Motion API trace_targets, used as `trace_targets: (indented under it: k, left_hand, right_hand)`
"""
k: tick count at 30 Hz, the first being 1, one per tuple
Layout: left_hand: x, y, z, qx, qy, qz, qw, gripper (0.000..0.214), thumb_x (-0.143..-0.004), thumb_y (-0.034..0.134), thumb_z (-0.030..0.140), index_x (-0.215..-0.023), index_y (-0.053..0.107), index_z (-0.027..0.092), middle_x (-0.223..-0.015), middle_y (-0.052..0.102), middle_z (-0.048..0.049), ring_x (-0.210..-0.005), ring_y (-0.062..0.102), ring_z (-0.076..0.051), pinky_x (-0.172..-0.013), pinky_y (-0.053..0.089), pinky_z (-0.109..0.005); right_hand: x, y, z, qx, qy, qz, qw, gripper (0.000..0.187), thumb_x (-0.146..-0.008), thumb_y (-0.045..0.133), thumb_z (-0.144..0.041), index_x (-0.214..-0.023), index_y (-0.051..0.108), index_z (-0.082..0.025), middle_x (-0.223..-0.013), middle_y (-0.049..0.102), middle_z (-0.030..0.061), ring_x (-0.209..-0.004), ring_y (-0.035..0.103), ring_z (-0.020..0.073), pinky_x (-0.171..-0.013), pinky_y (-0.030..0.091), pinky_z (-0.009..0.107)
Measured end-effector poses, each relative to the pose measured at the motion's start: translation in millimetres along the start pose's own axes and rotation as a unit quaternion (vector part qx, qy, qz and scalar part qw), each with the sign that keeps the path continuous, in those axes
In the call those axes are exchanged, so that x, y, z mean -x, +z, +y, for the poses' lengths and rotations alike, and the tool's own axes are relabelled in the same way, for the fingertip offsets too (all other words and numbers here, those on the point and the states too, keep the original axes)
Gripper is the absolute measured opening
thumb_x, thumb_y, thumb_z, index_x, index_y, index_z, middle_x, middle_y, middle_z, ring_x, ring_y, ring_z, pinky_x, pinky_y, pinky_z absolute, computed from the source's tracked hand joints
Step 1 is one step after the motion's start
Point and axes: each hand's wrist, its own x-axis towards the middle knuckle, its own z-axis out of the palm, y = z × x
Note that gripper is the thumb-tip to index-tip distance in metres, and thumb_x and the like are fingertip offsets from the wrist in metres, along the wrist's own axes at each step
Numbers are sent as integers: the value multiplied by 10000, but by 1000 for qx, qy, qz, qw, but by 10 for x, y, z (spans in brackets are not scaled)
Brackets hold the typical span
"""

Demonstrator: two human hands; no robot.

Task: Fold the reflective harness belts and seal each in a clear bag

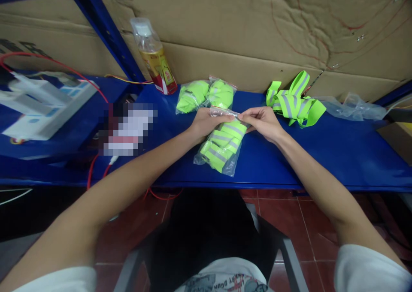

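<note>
A clear zip-lock bag (222, 148) holds a folded neon-yellow strap with silver reflective stripes, over the front part of the blue tabletop (273, 163). My left hand (207, 122) pinches the bag's top edge from the left. From the right, my right hand (261, 121) grips the same edge, thumb and fingers pressed together. Just behind my hands lie two filled bags, a left one (192, 95) and a right one (220, 94), with similar neon strap inside. Beyond my right hand sits a loose heap of neon reflective strap (296, 101).
A spray can (157, 64) with a clear cap stands against the cardboard wall (225, 30). Crumpled clear plastic bags (352, 106) lie at the back right. At the left are a white power strip (51, 107) with plugs, a red cable and a blurred-out phone-like object (128, 131).
</note>
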Motion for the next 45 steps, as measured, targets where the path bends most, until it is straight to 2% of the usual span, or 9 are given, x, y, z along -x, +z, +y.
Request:
trace_targets:
  k: [9, 15, 20, 25, 29, 32, 36, 42, 45]
  left_hand:
    - [-25, 9, -51, 2, -1, -10, 1000, 396, -562, 1046, 310, -873, 867, 141, -913, 838, -93, -752, 739, -166, -684, 586, -290]
    - [3, 18, -45, -2, 12, -26, 1000, 406, -557, 1055, 347, -873, 878, 164, -920, 843, -79, -766, 743, -157, -706, 592, -286]
    - [21, 20, -51, -44, 28, -33, 998, 365, -587, 1044, 329, -873, 880, 173, -937, 840, -75, -767, 724, -145, -694, 570, -274]
    - [-9, 40, -77, -57, 38, 0, 998, 358, -551, 1052, 309, -827, 857, 193, -857, 812, -41, -712, 671, -133, -631, 521, -263]
    - [-47, 41, -109, -20, 34, -1, 999, 330, -641, 1003, 421, -814, 852, 182, -763, 766, -24, -659, 635, -122, -613, 501, -265]
    - [-71, 14, -123, -7, 63, -11, 998, 339, -653, 993, 437, -825, 852, 181, -767, 765, -23, -652, 629, -118, -615, 498, -265]
    - [-65, -22, -114, -15, 112, -27, 993, 336, -679, 976, 450, -839, 853, 181, -774, 775, -36, -649, 635, -125, -619, 513, -276]
    - [-13, -11, -49, -68, 170, -27, 983, 254, -743, 921, 430, -813, 847, 197, -754, 756, -30, -620, 603, -120, -588, 499, -276]
    - [3, -4, -26, -92, 186, -31, 978, 257, -762, 909, 449, -817, 849, 206, -743, 749, -28, -620, 592, -119, -591, 494, -276]
  right_hand:
    - [-26, 19, 54, 14, -73, 9, 997, 454, -630, 1009, -567, -787, 839, -177, -791, 799, 73, -698, 672, 166, -622, 565, 314]
    - [-25, 0, 71, -13, 9, -3, 1000, 419, -615, 1015, -505, -831, 865, -179, -791, 810, 70, -692, 694, 171, -622, 573, 310]
    - [-20, -11, 76, 20, -34, -14, 999, 365, -635, 1013, -481, -805, 869, -191, -848, 831, 75, -742, 712, 177, -699, 585, 326]
    - [-15, -46, 33, 24, -2, -22, 999, 398, -621, 1028, -478, -832, 867, -181, -758, 791, 61, -650, 643, 147, -586, 519, 297]
    - [-16, -39, 24, 5, 3, -17, 1000, 449, -555, 1052, -498, -798, 851, -179, -746, 782, 55, -643, 621, 143, -567, 482, 286]
    - [-12, -28, 20, 7, -14, -12, 1000, 444, -559, 1052, -500, -781, 843, -177, -746, 776, 55, -671, 628, 149, -597, 486, 291]
    - [8, -12, 6, 9, -17, -15, 1000, 426, -634, 1017, -524, -828, 851, -182, -790, 781, 57, -707, 636, 153, -628, 493, 304]
    - [28, 11, -8, 14, -1, -25, 1000, 398, -668, 995, -542, -835, 866, -206, -643, 672, -2, -571, 474, 101, -522, 352, 280]
    - [27, 17, 2, 22, -6, -23, 999, 400, -683, 980, -566, -854, 875, -220, -641, 675, -6, -568, 469, 104, -520, 354, 280]
